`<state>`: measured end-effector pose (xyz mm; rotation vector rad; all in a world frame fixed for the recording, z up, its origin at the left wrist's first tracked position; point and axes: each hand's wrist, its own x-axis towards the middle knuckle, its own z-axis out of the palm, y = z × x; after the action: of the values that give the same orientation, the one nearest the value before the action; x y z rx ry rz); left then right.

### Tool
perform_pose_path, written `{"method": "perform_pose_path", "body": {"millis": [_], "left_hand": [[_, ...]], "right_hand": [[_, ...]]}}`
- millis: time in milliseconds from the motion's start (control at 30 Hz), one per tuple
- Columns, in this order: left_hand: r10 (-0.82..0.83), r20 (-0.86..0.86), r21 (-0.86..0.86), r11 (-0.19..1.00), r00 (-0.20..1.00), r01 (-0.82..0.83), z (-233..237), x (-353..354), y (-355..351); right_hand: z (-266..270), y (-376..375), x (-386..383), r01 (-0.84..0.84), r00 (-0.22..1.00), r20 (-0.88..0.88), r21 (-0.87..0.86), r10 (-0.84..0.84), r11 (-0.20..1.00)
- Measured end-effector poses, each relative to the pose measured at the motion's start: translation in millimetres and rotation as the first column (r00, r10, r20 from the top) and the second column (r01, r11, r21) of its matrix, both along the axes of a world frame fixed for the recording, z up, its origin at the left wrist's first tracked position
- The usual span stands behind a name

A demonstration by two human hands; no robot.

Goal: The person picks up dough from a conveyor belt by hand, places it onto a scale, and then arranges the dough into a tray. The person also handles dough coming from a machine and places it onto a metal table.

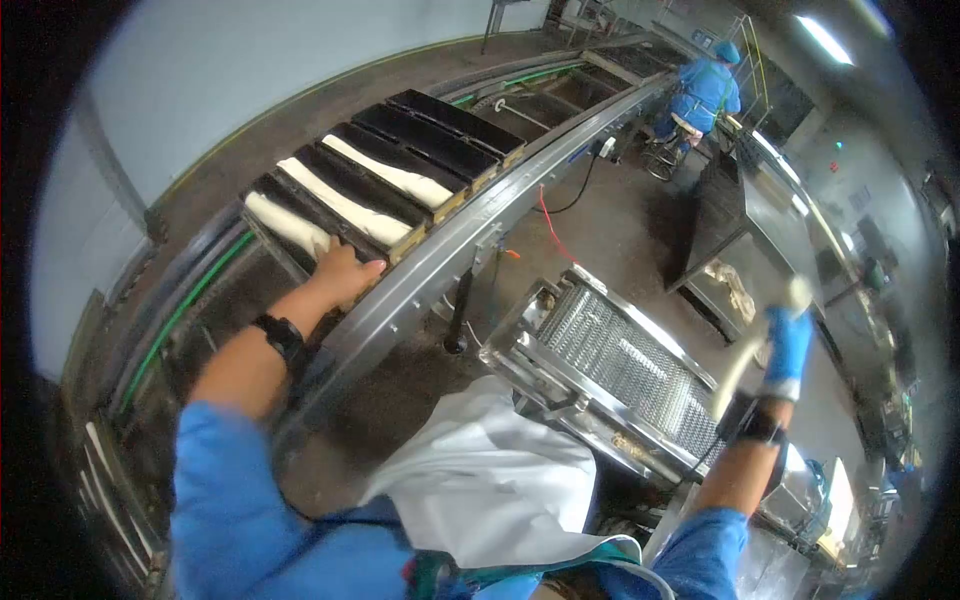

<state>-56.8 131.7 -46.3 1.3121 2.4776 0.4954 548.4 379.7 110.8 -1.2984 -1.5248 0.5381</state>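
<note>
My bare left hand (345,272) rests at the near end of a black baking pan, its fingers spread over the end of a long pale dough strip (285,222). Two more dough strips, one of them the middle strip (342,203) and the other the farther strip (385,170), lie in neighbouring pans. Beyond them sit black pans (425,135) with no dough visible in them. My right hand (788,345), in a blue glove, is closed around a limp dough strip (740,372) held in the air at the right. That strip is blurred, with one end above the fist and the other hanging below.
The pans stand on a conveyor with a metal side rail (500,205). A metal mesh belt (625,355) runs between my arms. A steel table (745,260) bears some pale material. Farther back, a person in blue (705,92) sits beside the line.
</note>
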Motion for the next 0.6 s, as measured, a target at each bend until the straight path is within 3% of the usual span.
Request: {"method": "perform_pose_path", "body": {"millis": [33, 67, 133, 200, 267, 300, 333, 367, 467, 567, 600], "left_hand": [[-0.016, 0.003, 0.005, 1.000, 1.000, 0.016, -2, -2, 0], [-0.024, 0.025, 0.041, 0.999, 0.999, 0.023, -3, -2, -2], [-0.005, 0.031, 0.050, 0.999, 1.000, 0.003, 2, 1, -4], [0.008, 0.017, 0.048, 0.999, 1.000, -0.009, 10, 5, -7], [0.009, -0.014, 0.030, 0.999, 1.000, -0.009, 18, 8, -11], [-0.010, 0.038, 0.053, 0.999, 0.999, 0.007, 18, 9, -14], [-0.029, 0.089, 0.076, 0.997, 0.996, 0.023, 18, 9, -16], [-0.060, 0.137, 0.094, 0.994, 0.989, 0.047, 17, 7, -17], [-0.054, 0.060, 0.027, 0.998, 0.997, 0.052, 13, -1, -15], [0.003, -0.027, -0.022, 1.000, 1.000, -0.003, 24, 4, -11], [0.011, 0.017, -0.004, 1.000, 1.000, -0.011, 19, -1, -10]], "right_hand": [[33, -6, -32, -0.021, 1.000, -0.011, 0.047, 0.022, 0.999], [52, -10, -60, -0.138, 0.982, -0.110, 0.153, 0.155, 0.979], [72, -3, -112, -0.298, 0.929, -0.165, 0.193, 0.331, 0.935], [76, -3, -171, -0.523, 0.748, -0.355, 0.206, 0.561, 0.827], [75, -15, -221, -0.775, 0.331, -0.568, 0.293, 0.753, 0.561], [75, -20, -243, -0.816, 0.257, -0.567, 0.307, 0.782, 0.490], [71, -29, -260, -0.816, 0.264, -0.531, 0.322, 0.805, 0.480], [61, -32, -270, -0.845, 0.142, -0.523, 0.378, 0.840, 0.378], [40, -41, -275, -0.909, 0.161, -0.487, 0.265, 0.859, 0.321], [2, -37, -242, -0.851, 0.506, -0.313, -0.033, 0.804, 0.524], [-27, -20, -220, -0.822, 0.570, -0.098, -0.071, 0.816, 0.565]]}}
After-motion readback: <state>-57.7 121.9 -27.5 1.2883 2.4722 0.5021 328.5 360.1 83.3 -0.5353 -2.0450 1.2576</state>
